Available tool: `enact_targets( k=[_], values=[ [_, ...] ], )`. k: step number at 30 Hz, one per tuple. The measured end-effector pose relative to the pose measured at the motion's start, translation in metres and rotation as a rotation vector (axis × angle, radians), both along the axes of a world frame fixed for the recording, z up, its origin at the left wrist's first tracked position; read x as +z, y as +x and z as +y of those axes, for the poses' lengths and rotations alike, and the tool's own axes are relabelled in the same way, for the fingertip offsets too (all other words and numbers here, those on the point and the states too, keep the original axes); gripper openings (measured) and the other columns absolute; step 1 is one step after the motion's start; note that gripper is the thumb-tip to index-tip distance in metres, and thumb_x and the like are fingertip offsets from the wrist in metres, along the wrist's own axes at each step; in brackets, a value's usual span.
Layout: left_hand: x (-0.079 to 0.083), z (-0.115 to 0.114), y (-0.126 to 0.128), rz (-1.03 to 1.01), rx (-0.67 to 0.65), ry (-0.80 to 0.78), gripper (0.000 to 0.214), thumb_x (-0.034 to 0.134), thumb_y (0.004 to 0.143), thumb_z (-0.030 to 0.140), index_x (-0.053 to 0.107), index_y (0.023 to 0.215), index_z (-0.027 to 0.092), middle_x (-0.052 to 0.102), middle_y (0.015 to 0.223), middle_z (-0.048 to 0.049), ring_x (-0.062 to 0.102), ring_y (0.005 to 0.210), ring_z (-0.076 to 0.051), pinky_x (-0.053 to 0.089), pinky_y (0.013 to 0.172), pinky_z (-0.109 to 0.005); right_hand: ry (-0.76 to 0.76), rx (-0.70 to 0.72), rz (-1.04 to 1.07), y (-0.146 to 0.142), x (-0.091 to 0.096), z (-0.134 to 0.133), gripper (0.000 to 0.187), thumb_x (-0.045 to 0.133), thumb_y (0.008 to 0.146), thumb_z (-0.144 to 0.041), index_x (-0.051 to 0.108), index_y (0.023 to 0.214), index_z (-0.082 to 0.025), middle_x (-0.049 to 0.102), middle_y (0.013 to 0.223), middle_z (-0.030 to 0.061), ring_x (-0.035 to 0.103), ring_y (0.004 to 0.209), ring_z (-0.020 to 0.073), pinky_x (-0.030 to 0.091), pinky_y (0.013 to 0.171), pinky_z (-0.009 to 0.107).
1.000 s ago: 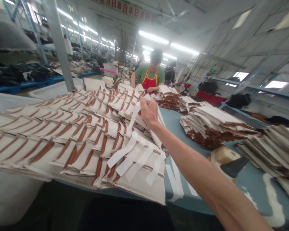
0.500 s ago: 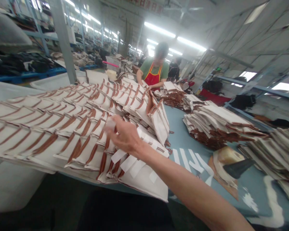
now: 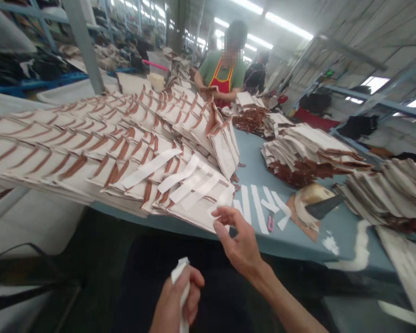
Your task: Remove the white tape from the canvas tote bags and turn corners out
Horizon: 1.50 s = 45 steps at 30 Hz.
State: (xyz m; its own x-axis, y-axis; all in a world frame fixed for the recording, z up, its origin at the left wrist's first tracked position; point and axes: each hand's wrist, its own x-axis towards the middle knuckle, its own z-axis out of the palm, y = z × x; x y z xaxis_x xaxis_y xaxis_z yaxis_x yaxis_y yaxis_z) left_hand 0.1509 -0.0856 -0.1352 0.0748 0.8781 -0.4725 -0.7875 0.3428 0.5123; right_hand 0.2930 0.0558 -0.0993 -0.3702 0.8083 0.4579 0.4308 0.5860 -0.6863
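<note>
Low in front of me, my left hand (image 3: 178, 300) is closed around a white strip (image 3: 184, 296), which pokes out above and below the fist. My right hand (image 3: 239, 240) is open at the table's front edge, fingers curved and apart, with nothing visible in it. Just beyond its fingertips lie the cream fabric pieces (image 3: 194, 210) with brown edging, overlapped in long rows. Several white strips (image 3: 152, 167) rest across the nearest pieces. More loose strips (image 3: 260, 210) lie on the blue table top (image 3: 249, 152) to the right.
A small pink tool (image 3: 271, 223) lies near a tan, rounded object with a dark cone-shaped part (image 3: 324, 206). Stacks of cream and brown pieces (image 3: 315, 148) stand further right. Across the table is a person in a red apron (image 3: 222, 83). A metal post (image 3: 85, 46) rises at left.
My right hand has moved from over the fabric rows toward me and to the right. A white strip now shows where it was. My left hand has come into view, and the view has tilted downward.
</note>
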Motion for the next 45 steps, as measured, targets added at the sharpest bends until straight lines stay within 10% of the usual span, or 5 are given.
enact_targets(
  k=[6,16,27,33,45],
  values=[
    [0.036,0.037,-0.006,-0.218,0.16,-0.137,0.045,0.036,0.113,0.024,0.058,0.075,0.016,0.033,0.054,0.0096,0.029,0.04,-0.006,0.03,0.04,-0.016,-0.104,-0.016,0.0,0.039,-0.044,-0.084,0.037,0.068,0.093,-0.017,0.061,0.129,-0.022,0.081,0.108,0.0084,0.078,0.078,0.018,0.067,0.073,0.031],
    [0.076,0.048,0.015,-0.27,0.224,-0.208,0.056,0.02,0.117,0.023,0.055,0.074,0.015,0.035,0.052,0.0102,0.039,0.034,-0.004,0.033,0.036,-0.013,0.326,0.129,0.022,0.041,-0.037,-0.109,0.035,0.069,0.097,-0.021,0.06,0.131,-0.021,0.077,0.112,0.0131,0.075,0.102,0.0244,0.066,0.086,0.037],
    [0.053,0.039,0.026,0.108,0.171,-0.176,0.043,0.047,0.108,0.027,0.072,0.075,0.013,0.054,0.053,0.0011,0.052,0.046,-0.012,0.049,0.045,-0.021,-0.377,0.073,0.448,0.041,-0.01,-0.108,0.023,0.061,0.104,-0.023,0.065,0.081,-0.02,0.068,0.082,0.0021,0.063,0.073,0.0148,0.05,0.068,0.027],
    [0.029,0.027,0.022,0.227,0.068,-0.146,0.045,0.099,0.063,0.049,0.078,0.078,0.013,0.065,0.056,0.0016,0.054,0.048,-0.011,0.046,0.043,-0.019,-0.436,0.109,0.34,0.044,-0.006,-0.093,0.02,0.062,0.102,-0.025,0.067,0.083,-0.02,0.071,0.082,0.0027,0.065,0.074,0.0158,0.05,0.07,0.027],
    [0.035,0.032,0.026,0.21,0.057,-0.125,0.059,0.104,0.047,0.059,0.076,0.075,0.016,0.058,0.05,0.0072,0.049,0.043,-0.008,0.042,0.041,-0.017,-0.61,0.237,0.243,0.046,0.01,-0.083,0.014,0.067,0.096,-0.026,0.068,0.084,-0.019,0.069,0.083,0.0017,0.063,0.075,0.0154,0.049,0.073,0.028]
  ],
)
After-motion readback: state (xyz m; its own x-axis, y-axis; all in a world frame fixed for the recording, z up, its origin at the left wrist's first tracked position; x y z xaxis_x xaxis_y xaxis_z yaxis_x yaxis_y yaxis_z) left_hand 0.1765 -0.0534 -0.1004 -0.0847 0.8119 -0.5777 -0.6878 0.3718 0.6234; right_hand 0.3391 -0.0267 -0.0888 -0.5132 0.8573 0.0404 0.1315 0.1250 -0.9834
